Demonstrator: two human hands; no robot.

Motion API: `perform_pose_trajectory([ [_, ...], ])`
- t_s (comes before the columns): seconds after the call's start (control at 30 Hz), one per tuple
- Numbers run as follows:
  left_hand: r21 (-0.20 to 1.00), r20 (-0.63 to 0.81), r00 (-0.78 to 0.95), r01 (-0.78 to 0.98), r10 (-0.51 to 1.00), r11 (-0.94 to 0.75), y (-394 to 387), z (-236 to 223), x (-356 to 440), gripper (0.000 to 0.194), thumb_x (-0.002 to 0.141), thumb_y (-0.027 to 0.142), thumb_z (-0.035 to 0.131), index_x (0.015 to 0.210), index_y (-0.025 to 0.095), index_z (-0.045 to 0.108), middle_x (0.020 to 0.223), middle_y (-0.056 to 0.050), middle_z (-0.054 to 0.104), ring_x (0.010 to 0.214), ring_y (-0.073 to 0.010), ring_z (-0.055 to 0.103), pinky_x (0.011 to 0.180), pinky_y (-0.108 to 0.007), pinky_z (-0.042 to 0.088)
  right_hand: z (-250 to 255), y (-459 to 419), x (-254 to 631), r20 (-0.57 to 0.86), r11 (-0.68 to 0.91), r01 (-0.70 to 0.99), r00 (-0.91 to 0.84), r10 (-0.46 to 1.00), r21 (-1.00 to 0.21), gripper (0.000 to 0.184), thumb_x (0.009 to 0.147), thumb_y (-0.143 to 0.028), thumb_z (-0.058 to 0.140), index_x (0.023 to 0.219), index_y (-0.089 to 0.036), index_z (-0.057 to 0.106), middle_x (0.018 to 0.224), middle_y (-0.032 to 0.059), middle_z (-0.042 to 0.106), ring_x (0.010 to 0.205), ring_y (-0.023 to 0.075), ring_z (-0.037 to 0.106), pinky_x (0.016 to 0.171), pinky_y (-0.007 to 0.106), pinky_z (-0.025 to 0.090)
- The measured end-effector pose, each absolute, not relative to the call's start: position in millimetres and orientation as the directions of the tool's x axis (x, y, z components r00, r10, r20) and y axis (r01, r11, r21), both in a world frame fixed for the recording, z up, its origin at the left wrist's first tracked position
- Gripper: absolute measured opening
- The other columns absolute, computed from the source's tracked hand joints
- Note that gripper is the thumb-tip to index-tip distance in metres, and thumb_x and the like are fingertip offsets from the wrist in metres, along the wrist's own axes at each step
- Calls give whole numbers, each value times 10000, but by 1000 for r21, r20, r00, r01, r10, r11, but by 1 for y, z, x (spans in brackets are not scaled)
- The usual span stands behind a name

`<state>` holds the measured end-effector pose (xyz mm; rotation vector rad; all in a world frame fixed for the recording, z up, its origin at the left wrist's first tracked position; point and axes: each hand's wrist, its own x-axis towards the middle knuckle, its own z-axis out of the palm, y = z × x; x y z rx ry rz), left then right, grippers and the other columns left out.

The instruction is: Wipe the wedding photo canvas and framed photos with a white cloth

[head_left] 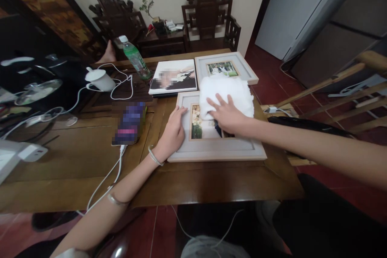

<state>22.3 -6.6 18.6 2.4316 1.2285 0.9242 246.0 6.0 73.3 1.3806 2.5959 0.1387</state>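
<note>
A light wooden picture frame [217, 155] lies flat near the table's front edge, with a photo inside it. Along its left side, my left hand [173, 131] grips the border, fingers resting over the edge. My right hand [226, 115] is spread flat, pressing on a folded white cloth [232, 90]. That cloth covers the upper right of the near frame and overlaps a second picture frame [223, 67] behind it. Part of the near photo is hidden under the cloth and my right hand. Left of the second frame lies a white-edged photo panel [173, 74], on something dark.
A phone [130, 123] with a white cable lies left of my left hand. Farther back stand a green-labelled bottle [136, 58] and a white lidded cup [99, 79]. Cables and a pot [39, 92] crowd the left side. Dark wooden chairs [207, 12] stand behind the table.
</note>
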Motion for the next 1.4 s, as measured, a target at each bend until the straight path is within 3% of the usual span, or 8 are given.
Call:
perform_pose_trajectory([
  [0.23, 471, 441, 445, 625, 780, -623, -6, 15, 22, 567, 795, -12, 334, 1350, 102, 362, 1417, -184, 410, 1408, -268, 267, 1150, -516, 254, 103, -90, 227, -297, 687, 723, -674, 677, -74, 443, 740, -121, 549, 1171, -170, 638, 1485, 141, 363, 1300, 441, 358, 948, 629, 386],
  [0.33, 481, 431, 438, 628, 789, -612, -6, 15, 22, 565, 794, -4, 342, 1347, 108, 366, 1423, -178, 407, 1409, -267, 267, 1150, -519, 251, 112, -107, 225, -323, 710, 688, -713, 622, -149, 428, 755, -143, 543, 1171, -174, 638, 1479, 133, 376, 1296, 435, 369, 938, 615, 411],
  [0.6, 491, 429, 433, 625, 793, -607, -4, 13, 21, 555, 798, 9, 356, 1343, 112, 374, 1417, -177, 417, 1402, -274, 277, 1148, -523, 250, 73, -44, 231, -144, 710, 705, -702, 698, 6, 494, 790, -74, 505, 1263, -191, 583, 1537, 121, 254, 1396, 406, 165, 1049, 661, 227],
  [0.83, 488, 441, 424, 627, 791, -607, -6, 15, 22, 561, 811, 4, 345, 1354, 146, 366, 1416, -158, 423, 1400, -272, 285, 1141, -532, 261, 63, 16, 229, -90, 608, 787, -601, 794, 107, 508, 797, -27, 446, 1273, -154, 572, 1575, 103, 119, 1380, 495, -5, 986, 783, 147],
  [1.07, 505, 413, 420, 633, 808, -587, -5, 12, 20, 559, 818, 19, 346, 1366, 133, 346, 1431, -174, 402, 1408, -276, 263, 1141, -541, 248, 92, -62, 225, -268, 751, 656, -740, 618, -80, 504, 769, -40, 466, 1224, -201, 612, 1539, 68, 264, 1380, 461, 151, 995, 725, 276],
  [1.2, 503, 410, 418, 638, 811, -583, -7, 15, 22, 555, 816, 14, 338, 1362, 111, 357, 1425, -180, 405, 1411, -275, 258, 1147, -520, 250, 119, -103, 240, -445, 659, 722, -672, 593, -213, 554, 699, -21, 505, 1205, -214, 623, 1527, 48, 286, 1362, 450, 232, 968, 677, 380],
  [1.3, 504, 398, 415, 646, 818, -573, -8, 18, 23, 550, 814, 10, 337, 1358, 88, 362, 1423, -194, 404, 1409, -281, 262, 1149, -511, 254, 126, -104, 260, -487, 564, 802, -578, 655, -194, 556, 699, 5, 463, 1179, -218, 633, 1511, 41, 322, 1352, 418, 288, 966, 650, 404],
  [1.4, 512, 401, 416, 637, 816, -576, -8, 18, 23, 562, 812, 7, 343, 1362, 119, 359, 1427, -180, 404, 1410, -284, 258, 1144, -535, 249, 118, -82, 282, -396, 548, 830, -539, 744, -101, 567, 696, 38, 403, 1151, -198, 644, 1499, 51, 345, 1357, 407, 284, 950, 651, 413],
])
